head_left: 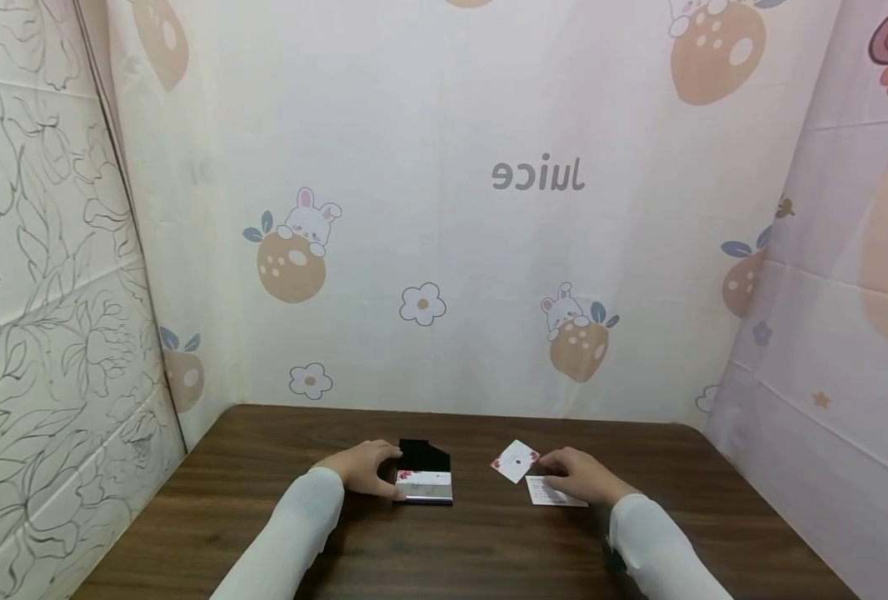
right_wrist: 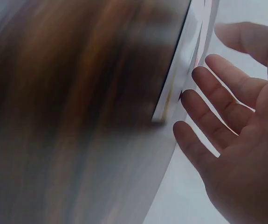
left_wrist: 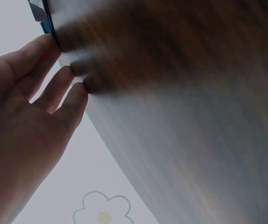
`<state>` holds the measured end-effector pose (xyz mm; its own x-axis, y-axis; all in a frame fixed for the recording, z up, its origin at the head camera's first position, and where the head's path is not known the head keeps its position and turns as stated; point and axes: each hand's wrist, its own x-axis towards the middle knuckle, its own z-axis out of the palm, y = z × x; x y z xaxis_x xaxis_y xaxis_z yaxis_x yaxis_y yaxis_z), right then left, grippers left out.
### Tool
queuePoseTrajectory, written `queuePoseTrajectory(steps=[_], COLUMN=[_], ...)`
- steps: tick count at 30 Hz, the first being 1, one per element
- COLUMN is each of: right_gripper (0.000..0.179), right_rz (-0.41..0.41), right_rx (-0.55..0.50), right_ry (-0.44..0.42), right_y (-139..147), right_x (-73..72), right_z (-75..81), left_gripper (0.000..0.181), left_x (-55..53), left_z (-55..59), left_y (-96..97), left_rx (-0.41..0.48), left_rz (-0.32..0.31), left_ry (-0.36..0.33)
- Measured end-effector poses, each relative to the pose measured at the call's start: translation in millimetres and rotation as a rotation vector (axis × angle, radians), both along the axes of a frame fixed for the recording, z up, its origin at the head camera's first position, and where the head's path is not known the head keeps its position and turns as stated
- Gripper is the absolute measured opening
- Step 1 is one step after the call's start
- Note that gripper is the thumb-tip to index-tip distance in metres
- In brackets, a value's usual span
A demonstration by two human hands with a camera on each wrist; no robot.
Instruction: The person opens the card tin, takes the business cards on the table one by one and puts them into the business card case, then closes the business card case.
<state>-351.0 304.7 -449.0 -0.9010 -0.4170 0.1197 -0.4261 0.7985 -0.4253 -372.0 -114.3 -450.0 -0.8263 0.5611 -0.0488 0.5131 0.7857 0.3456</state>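
Note:
A business card case (head_left: 425,490) lies with its black lid (head_left: 423,455) raised behind its silver body, a white card with red flowers showing inside. My left hand (head_left: 361,468) holds the case at its left end, thumb by the front corner and fingers at the lid side. In the left wrist view, its fingertips (left_wrist: 54,42) meet the dark edge of the case. My right hand (head_left: 582,477) hovers at two loose cards, fingers spread and thumb apart in the right wrist view. One is a flowered card (head_left: 515,461); the other, a card with printed lines (head_left: 552,493), lies partly beneath the hand.
The brown wooden table (head_left: 474,550) ends at a patterned curtain (head_left: 429,350) behind the cards. More cloth hangs along the left and right sides. Bare wood separates the case from the loose cards.

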Motion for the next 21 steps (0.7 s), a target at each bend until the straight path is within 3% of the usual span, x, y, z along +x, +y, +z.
queuePoseTrajectory(steps=[10,21], right_gripper=[0.051,0.051], right_rz=[-0.061,-0.072], right_rx=[0.085,0.093], right_ry=[-0.062,-0.097], right_y=[16.7,15.9], right_x=[3.6,6.8], right_z=[3.8,8.0], left_gripper=[0.076,0.076], left_x=[0.2,1.8], left_z=[-2.5,-0.5], left_y=[0.3,1.4], left_rx=[0.012,0.010], left_rz=[-0.007,0.003], left_ry=[0.000,-0.003])
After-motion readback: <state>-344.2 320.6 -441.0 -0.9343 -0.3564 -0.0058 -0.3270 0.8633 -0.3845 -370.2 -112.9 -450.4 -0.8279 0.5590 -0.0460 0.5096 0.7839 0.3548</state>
